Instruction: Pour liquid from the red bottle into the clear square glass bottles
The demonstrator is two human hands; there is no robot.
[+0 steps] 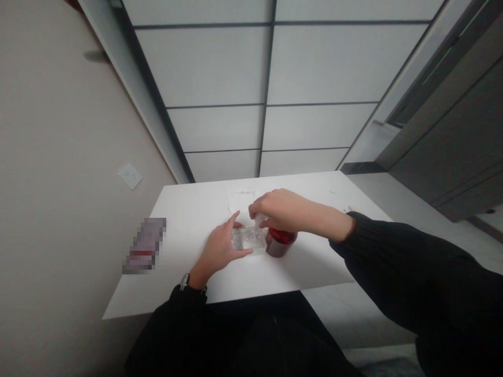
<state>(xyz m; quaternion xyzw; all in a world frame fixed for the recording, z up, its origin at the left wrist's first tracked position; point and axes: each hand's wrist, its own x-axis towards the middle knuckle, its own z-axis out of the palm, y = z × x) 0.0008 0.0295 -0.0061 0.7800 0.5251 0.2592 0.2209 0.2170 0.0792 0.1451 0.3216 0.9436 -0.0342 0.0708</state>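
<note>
A clear rectangular container stands on the white table, with something transparent or whitish inside that I cannot make out. My left hand grips it from the left, thumb along the near side and fingers round the far side. Over its right end, the fingers of my right hand are closed on a small whitish translucent piece, its kind unclear. Beneath my right wrist, close against the container's right side, stands a dark red jar. Its top is partly hidden by my right hand.
A flat clear piece like a lid lies behind the container on the table. A blurred-out purplish rectangular item is at the table's left edge. Small thin bits lie at the right. Walls stand left and behind.
</note>
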